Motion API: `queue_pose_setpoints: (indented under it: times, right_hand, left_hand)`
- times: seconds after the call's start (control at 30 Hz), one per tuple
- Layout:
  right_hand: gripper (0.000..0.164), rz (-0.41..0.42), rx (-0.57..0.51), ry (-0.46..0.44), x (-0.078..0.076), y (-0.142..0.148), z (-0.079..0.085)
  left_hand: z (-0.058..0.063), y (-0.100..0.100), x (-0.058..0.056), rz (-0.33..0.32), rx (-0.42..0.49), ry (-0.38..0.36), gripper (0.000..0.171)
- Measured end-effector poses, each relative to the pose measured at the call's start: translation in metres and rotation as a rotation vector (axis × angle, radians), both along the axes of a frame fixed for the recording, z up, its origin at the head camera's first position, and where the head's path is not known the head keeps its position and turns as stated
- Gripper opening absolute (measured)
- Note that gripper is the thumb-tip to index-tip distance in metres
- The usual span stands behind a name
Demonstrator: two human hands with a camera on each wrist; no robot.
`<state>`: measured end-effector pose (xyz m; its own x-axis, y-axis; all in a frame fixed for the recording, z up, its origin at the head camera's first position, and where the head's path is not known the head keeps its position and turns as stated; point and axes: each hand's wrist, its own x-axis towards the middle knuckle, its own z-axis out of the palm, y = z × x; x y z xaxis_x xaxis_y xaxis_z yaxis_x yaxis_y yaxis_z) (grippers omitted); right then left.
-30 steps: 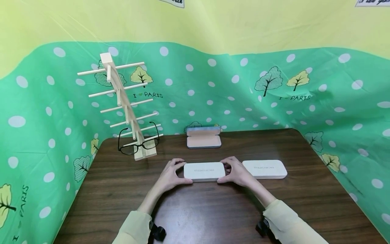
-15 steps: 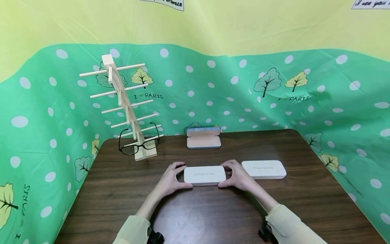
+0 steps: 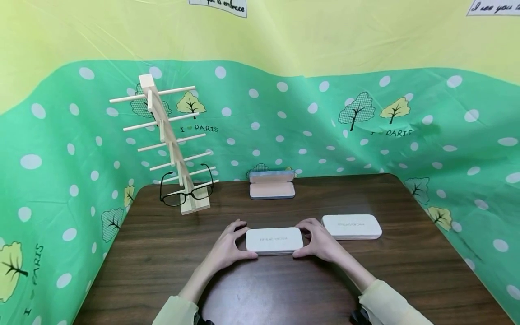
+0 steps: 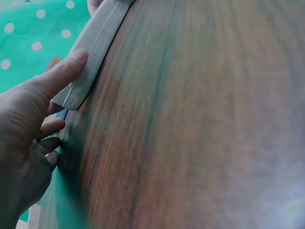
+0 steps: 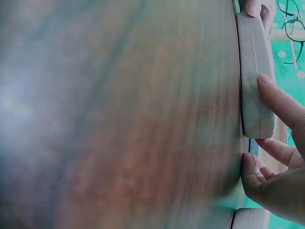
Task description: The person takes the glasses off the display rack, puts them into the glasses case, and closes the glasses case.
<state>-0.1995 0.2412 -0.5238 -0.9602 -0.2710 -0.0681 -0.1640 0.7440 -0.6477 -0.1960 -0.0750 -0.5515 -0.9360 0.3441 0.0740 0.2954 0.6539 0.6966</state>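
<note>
A closed white glasses case [image 3: 274, 240] with small print on its lid lies flat on the wooden table, between my two hands. My left hand [image 3: 228, 246] grips its left end, thumb at the front edge and fingers round the back corner. At the other end my right hand [image 3: 321, 241] holds it the same way. Both wrist views show a thumb pressed on the front side of the case [image 4: 93, 57], close to the seam, with the other fingers curled behind. A second closed white case [image 3: 351, 226] lies just beyond my right hand.
Toward the back stands an open glasses case [image 3: 271, 190] with a pale lining. Back left is a wooden display rack [image 3: 172, 144] with several pegs; black-framed glasses [image 3: 188, 196] hang low on it. A green dotted cloth [image 3: 280, 117] closes off the table [image 3: 260, 293] behind.
Both hands have drawn the white case a little toward the front of the table, gripping its ends throughout. The head view has shifted slightly.
</note>
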Motion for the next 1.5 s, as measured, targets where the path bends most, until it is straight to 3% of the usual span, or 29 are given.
queue_pose_setpoints:
  times: [0.97,1.27,1.4,1.5]
  right_hand:
    - [0.08,0.02,0.035,0.045,0.017,-0.002,0.002]
    - [0.084,0.049,0.05,0.084,0.019,-0.003,0.0]
    - [0.086,0.061,0.025,0.072,0.019,-0.003,0.003]
    - [0.077,0.05,-0.004,0.064,0.017,-0.005,0.006]
  left_hand:
    - [-0.001,-0.002,0.016,-0.01,-0.003,0.037,0.089]
    - [0.002,-0.004,0.019,-0.035,-0.081,0.1,0.091]
    - [0.004,-0.007,0.022,-0.035,-0.074,0.077,0.094]
    - [0.008,-0.011,0.023,-0.018,-0.031,0.036,0.088]
